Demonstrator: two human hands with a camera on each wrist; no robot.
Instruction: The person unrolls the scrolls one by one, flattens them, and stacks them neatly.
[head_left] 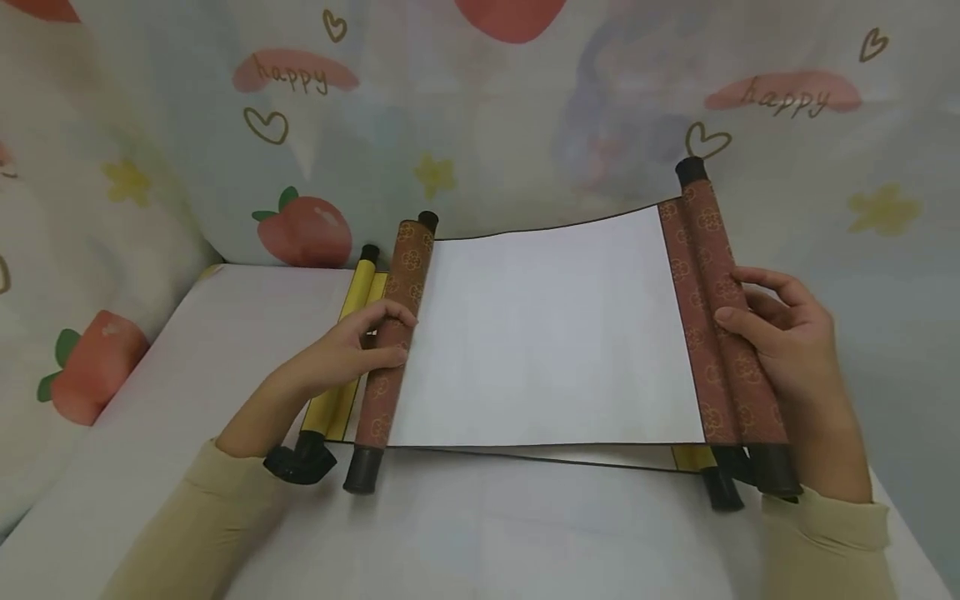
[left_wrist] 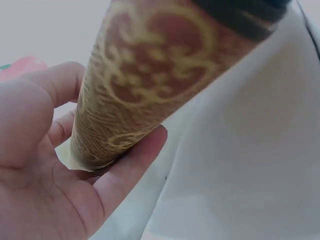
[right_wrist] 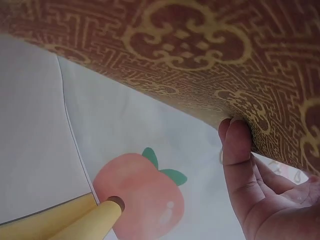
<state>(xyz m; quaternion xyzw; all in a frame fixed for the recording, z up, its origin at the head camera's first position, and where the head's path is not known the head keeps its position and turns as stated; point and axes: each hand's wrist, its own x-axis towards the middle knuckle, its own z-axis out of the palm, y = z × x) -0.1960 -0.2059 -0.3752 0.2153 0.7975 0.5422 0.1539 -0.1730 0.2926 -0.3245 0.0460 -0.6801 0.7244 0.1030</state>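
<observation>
- The brown scroll (head_left: 547, 333) lies partly unrolled across the white table (head_left: 187, 350), its blank sheet spread between a left roller (head_left: 390, 350) and a right roller (head_left: 723, 325), directly on top of a yellow scroll (head_left: 348, 333) that peeks out on the left
- The left hand (head_left: 341, 354) curls around the left roller at its middle, fingers over the top and thumb on the side towards the sheet; the left wrist view confirms the fingers (left_wrist: 125, 165) wrapped beneath the patterned tube
- The right hand (head_left: 780, 333) grasps the right roller, which is raised off the table, thumb on top and fingers behind
- Handling, as a judgement: the scroll looks light, the rollers stiff and firm to grip, the sheet thin, floppy and easy to crease or tear; best taken by the rollers near mid-length, both ends held level so the sheet does not skew
- The black end caps (head_left: 363, 475) look smooth and may be slippery, a poor place to hold
- Only the head view shows the whole spread and both hands at once
- The right wrist view alone shows the underside: a fingertip (right_wrist: 235, 145) pressed under the brocade, and below it the end of the yellow scroll's roll (right_wrist: 107, 212); whether the other fingers touch I cannot tell, the view being too close
- A strawberry-print cloth (head_left: 300, 229) hangs behind the scroll
</observation>
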